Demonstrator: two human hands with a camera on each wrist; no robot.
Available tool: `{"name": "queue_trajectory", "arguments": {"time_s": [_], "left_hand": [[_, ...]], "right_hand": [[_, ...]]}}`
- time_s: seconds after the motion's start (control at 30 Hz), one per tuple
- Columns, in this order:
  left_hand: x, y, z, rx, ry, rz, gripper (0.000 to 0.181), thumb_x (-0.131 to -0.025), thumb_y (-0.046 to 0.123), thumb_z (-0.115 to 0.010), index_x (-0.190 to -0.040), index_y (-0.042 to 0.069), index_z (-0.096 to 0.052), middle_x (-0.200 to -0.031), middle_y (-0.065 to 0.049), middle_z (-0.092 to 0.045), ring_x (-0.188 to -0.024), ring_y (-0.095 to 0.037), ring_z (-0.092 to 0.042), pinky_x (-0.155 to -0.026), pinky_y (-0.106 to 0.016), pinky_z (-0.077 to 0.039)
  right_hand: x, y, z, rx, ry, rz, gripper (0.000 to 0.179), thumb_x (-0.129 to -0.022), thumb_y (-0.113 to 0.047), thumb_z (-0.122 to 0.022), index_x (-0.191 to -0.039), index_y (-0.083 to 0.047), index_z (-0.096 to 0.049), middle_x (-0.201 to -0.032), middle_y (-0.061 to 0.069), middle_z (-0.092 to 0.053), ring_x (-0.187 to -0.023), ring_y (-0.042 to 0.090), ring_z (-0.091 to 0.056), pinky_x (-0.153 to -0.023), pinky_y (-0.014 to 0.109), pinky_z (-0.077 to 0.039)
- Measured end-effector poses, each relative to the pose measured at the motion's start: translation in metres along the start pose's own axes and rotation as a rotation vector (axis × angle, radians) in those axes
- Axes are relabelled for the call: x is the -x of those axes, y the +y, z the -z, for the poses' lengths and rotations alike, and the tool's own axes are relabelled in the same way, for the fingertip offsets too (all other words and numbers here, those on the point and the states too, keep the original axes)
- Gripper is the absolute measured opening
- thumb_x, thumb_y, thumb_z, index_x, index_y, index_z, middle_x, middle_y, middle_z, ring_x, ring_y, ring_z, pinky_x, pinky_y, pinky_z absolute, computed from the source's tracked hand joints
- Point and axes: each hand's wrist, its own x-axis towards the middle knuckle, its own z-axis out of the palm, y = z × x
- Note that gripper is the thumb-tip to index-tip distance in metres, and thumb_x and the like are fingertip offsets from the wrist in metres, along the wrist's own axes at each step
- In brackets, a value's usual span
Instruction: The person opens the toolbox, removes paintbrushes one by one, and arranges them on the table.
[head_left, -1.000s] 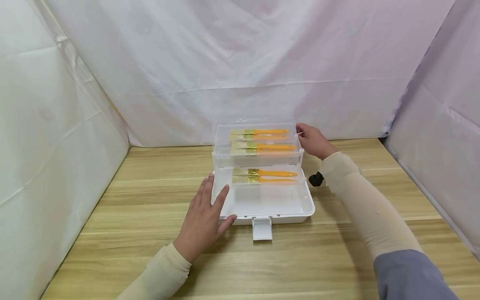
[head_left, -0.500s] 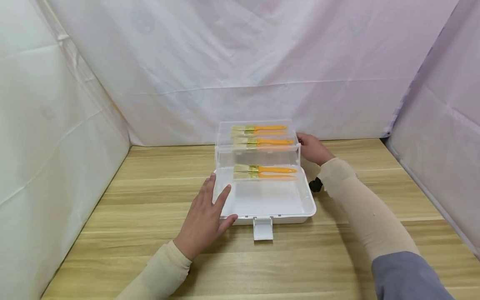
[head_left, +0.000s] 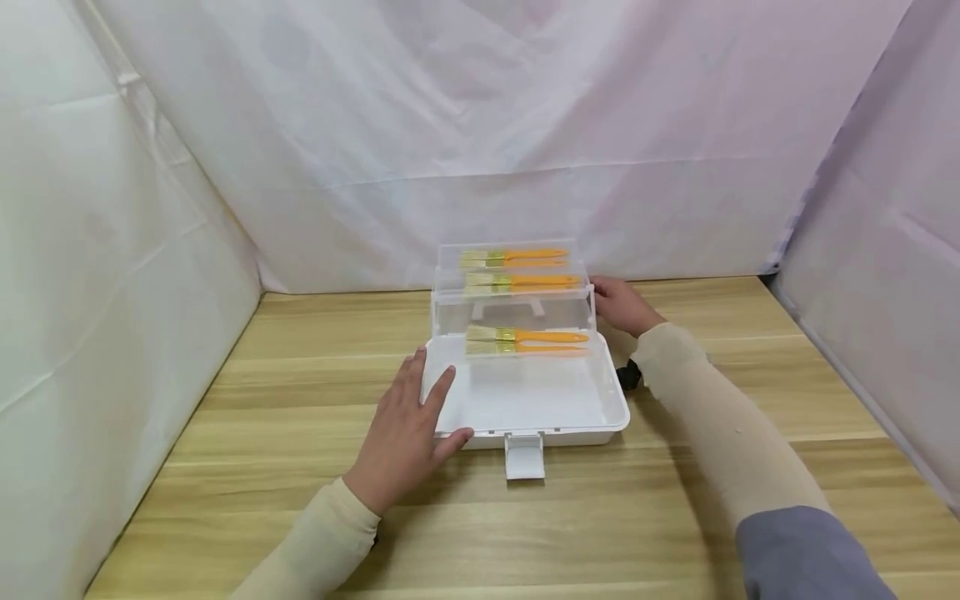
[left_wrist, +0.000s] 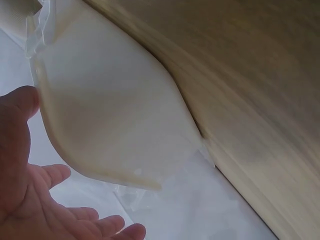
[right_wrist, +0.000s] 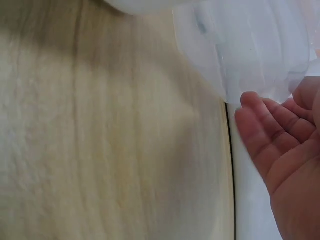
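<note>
A white plastic tool box point(head_left: 536, 400) stands unfolded on the table, its latch hanging at the front. Its clear lid point(head_left: 517, 314) is tipped back behind. Tiered trays hold several paintbrushes with orange handles; one paintbrush point(head_left: 551, 337) lies in the lowest tier. My left hand point(head_left: 397, 437) rests with fingers spread along the left front corner of the box, thumb at the front rim. At the back right, my right hand point(head_left: 624, 305) holds the side edge of the clear lid; in the right wrist view its fingers point(right_wrist: 255, 130) curl at that edge, the thumb partly hidden.
The wood-grain table point(head_left: 300, 400) extends around the box. White cloth point(head_left: 480, 108) hangs close behind it, with further cloth walls at left and right. A black object point(head_left: 628, 375) shows by the right wrist.
My right hand has moved down and slightly left with the clear lid, which tips further back. The trays with the paintbrushes have shifted back slightly. My left hand stays at the corner.
</note>
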Motion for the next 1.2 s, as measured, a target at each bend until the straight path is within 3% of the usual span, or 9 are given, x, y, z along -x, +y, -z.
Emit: {"name": "queue_trajectory", "arguments": {"time_s": [0.23,0.4,0.63,0.8,0.97,1.2], "left_hand": [[-0.003,-0.005,-0.003,0.011,0.004,0.016,0.084,-0.082,0.054,-0.075,-0.145,0.007,-0.048,-0.157,-0.029,-0.02,-0.14,-0.049,-0.028,-0.096,-0.063,-0.042],[-0.004,-0.005,-0.003,0.027,-0.025,0.035,0.079,-0.085,0.054,-0.074,-0.143,0.007,-0.05,-0.157,-0.029,-0.022,-0.141,-0.049,-0.028,-0.101,-0.065,-0.036],[-0.005,-0.005,0.0,0.057,-0.11,0.106,0.077,-0.089,0.056,-0.068,-0.145,0.007,-0.049,-0.157,-0.03,-0.023,-0.142,-0.051,-0.023,-0.104,-0.069,-0.028],[-0.007,-0.004,0.0,0.09,-0.146,0.076,0.075,-0.092,0.055,-0.064,-0.146,0.006,-0.048,-0.156,-0.03,-0.024,-0.145,-0.049,-0.019,-0.106,-0.068,-0.027],[-0.009,0.0,-0.005,0.08,-0.105,0.031,0.068,-0.094,0.051,-0.062,-0.144,0.006,-0.049,-0.156,-0.03,-0.024,-0.144,-0.05,-0.019,-0.105,-0.069,-0.027],[-0.006,0.0,-0.014,0.055,-0.098,-0.044,0.053,-0.102,0.04,-0.053,-0.144,0.008,-0.052,-0.155,-0.028,-0.03,-0.143,-0.047,-0.026,-0.107,-0.066,-0.028]], "right_hand": [[0.009,0.001,0.004,-0.045,-0.061,-0.017,0.046,-0.105,-0.026,-0.052,-0.147,-0.011,-0.048,-0.142,0.015,-0.053,-0.125,0.036,-0.051,-0.099,0.057,-0.042],[0.017,0.0,0.008,0.028,-0.09,-0.036,0.045,-0.105,-0.031,-0.052,-0.145,-0.011,-0.05,-0.145,0.014,-0.05,-0.131,0.037,-0.047,-0.102,0.057,-0.04],[0.031,-0.01,0.019,0.031,-0.077,-0.063,0.046,-0.105,-0.038,-0.05,-0.146,-0.017,-0.05,-0.151,0.01,-0.044,-0.135,0.035,-0.043,-0.106,0.059,-0.035],[0.044,-0.02,0.028,0.08,-0.06,-0.065,0.048,-0.104,-0.04,-0.049,-0.147,-0.018,-0.048,-0.153,0.012,-0.042,-0.134,0.036,-0.044,-0.105,0.059,-0.036],[0.055,-0.032,0.035,0.099,-0.034,-0.061,0.046,-0.104,-0.038,-0.05,-0.146,-0.019,-0.049,-0.148,0.01,-0.046,-0.132,0.034,-0.045,-0.102,0.058,-0.039],[0.066,-0.057,0.034,0.141,0.005,0.093,0.044,-0.104,-0.032,-0.053,-0.143,-0.012,-0.053,-0.139,0.009,-0.054,-0.126,0.031,-0.05,-0.102,0.057,-0.039]]}}
